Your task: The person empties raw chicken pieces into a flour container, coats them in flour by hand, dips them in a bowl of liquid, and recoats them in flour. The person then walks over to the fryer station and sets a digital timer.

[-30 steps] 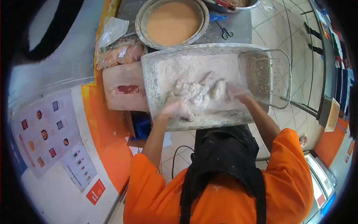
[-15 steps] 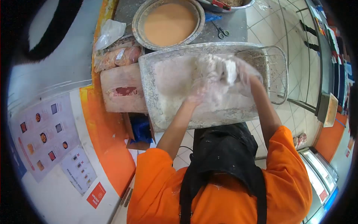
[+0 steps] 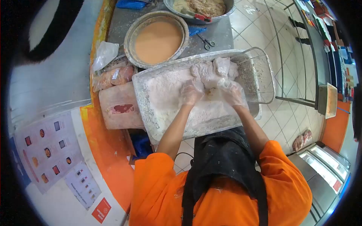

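A large metal tub (image 3: 166, 130) holds white flour, with flour-coated pieces (image 3: 205, 72) heaped toward its back right. Both hands wear clear, floury plastic gloves. My left hand (image 3: 191, 92) is at the near left side of the heap, its fingers curled against the flour and pieces. Near the right end of the heap, my right hand (image 3: 230, 91) touches the closest pieces, fingers bent. What either hand grips, if anything, is hidden by the gloves and flour. A wire basket (image 3: 256, 75) rests at the tub's right end.
Behind the tub are a bowl of orange-beige liquid (image 3: 157, 41), scissors (image 3: 206, 43) and another metal bowl (image 3: 203, 11). On the left lie bagged raw meat (image 3: 115, 77) and a floury box (image 3: 120, 107). A metal rack (image 3: 298, 101) stands at the right.
From the left and right of the pieces, my hands came together, lifted and tossed them, and are now low at the heap. The pieces have shifted toward the back right. The view has turned slightly.
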Motion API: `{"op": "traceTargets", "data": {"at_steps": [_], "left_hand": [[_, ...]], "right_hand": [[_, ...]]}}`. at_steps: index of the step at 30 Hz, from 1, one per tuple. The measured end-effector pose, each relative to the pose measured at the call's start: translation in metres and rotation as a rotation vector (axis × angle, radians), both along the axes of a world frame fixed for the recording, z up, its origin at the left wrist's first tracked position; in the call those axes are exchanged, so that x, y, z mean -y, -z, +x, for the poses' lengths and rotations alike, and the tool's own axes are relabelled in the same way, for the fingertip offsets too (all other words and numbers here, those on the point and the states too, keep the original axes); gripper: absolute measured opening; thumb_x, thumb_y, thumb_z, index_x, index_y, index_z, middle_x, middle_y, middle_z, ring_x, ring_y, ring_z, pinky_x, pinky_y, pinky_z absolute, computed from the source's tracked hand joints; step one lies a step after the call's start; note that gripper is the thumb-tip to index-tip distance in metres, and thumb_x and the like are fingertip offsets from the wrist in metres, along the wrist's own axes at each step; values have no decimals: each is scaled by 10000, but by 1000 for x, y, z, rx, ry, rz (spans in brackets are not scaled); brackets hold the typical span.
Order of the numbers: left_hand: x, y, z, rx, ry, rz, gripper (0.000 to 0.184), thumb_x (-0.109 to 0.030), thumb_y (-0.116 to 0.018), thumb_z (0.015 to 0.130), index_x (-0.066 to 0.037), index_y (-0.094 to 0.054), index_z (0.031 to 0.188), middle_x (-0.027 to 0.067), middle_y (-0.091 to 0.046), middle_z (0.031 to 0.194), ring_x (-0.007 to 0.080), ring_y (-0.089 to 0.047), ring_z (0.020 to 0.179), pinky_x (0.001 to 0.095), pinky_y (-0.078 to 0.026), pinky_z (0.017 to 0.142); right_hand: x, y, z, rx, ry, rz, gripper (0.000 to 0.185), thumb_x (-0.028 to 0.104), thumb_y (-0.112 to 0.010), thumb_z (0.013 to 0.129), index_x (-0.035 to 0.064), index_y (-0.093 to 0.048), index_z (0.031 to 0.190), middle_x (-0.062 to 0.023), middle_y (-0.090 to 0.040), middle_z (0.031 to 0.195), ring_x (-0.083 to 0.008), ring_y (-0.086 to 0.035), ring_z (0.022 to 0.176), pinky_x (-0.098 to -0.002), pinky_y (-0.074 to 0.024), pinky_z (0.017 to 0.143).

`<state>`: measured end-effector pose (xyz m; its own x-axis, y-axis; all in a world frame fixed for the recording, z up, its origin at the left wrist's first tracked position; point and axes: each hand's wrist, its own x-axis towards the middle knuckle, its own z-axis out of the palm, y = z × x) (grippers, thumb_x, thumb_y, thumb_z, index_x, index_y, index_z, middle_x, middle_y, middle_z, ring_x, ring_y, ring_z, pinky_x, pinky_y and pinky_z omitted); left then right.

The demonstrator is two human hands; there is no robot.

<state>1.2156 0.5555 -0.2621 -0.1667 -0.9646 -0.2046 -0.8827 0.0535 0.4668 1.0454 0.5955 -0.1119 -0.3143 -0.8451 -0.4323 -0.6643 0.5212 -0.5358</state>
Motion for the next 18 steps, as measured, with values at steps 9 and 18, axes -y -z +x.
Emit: {"op": "traceTargets", "data": {"at_steps": [9, 18], "left_hand": [[-29, -60, -40, -738, 531, -92, 285, -142, -567, 831, 13, -618, 1064, 122, -657, 930, 271, -603, 913, 379, -472, 840], [-106, -15, -83, 1391, 732, -1359, 372, -263, -427, 974, -60, -480, 1280, 65, -564, 1139, 191, -537, 1033, 329, -439, 901]], "right_hand": [[-60, 47, -40, 770, 559, -89, 280, 305, -600, 873, 45, -643, 970, -57, -622, 875, -187, -593, 775, -319, -473, 675], [-97, 80, 12, 1198, 1015, -75, 364, 354, -511, 932, 6, -600, 993, -82, -585, 892, -181, -559, 752, -316, -468, 599]]}}
